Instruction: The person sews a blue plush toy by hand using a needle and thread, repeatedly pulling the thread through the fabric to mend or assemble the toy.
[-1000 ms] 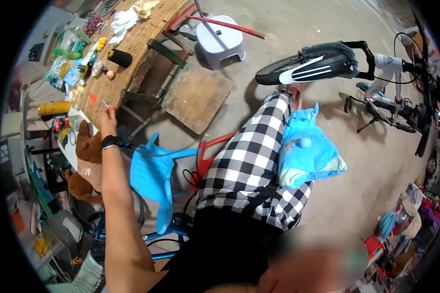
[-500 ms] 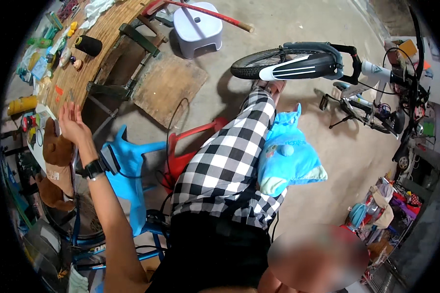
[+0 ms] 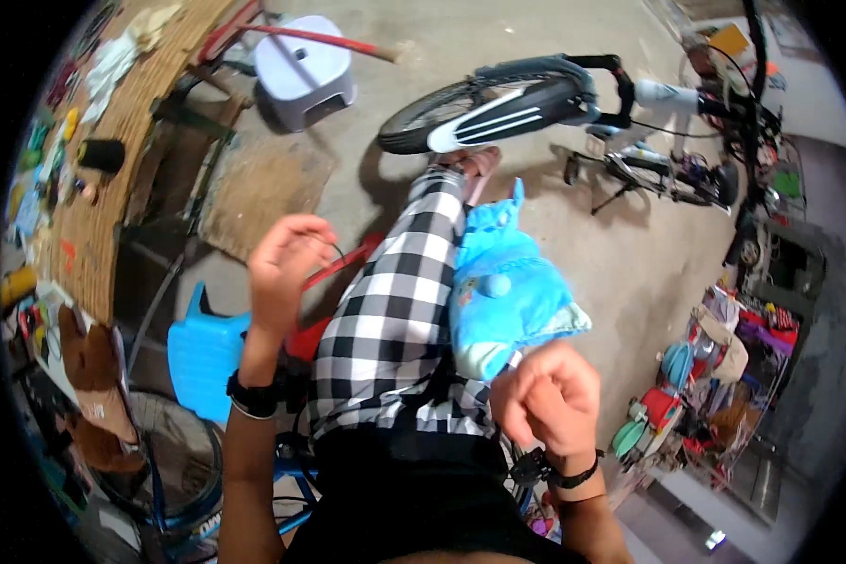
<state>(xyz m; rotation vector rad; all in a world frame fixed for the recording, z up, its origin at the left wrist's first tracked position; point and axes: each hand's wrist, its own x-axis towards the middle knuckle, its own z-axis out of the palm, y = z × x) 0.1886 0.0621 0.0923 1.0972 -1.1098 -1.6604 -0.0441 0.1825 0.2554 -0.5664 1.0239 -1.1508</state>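
Note:
My left hand (image 3: 287,268) is raised over my left knee with its fingers curled together; a thin dark strand shows by the fingertips, and I cannot tell whether it is held. It wears a black wrist band. My right hand (image 3: 547,402) hovers near my right hip, fingers closed, with nothing visible in it. Just above the right hand, a blue plush toy (image 3: 503,291) lies on my lap against my leg in black-and-white checked trousers (image 3: 395,320).
A wooden workbench (image 3: 94,202) with small items and a black spool (image 3: 101,155) runs along the left. A blue plastic stool (image 3: 202,352) stands below my left hand, a grey stool (image 3: 303,80) farther off. A bicycle (image 3: 583,103) stands ahead, shelves of goods (image 3: 714,376) right.
My left hand has come back from the workbench toward my lap and curled its fingers. My right hand has come into view, and the view has tilted toward my lap.

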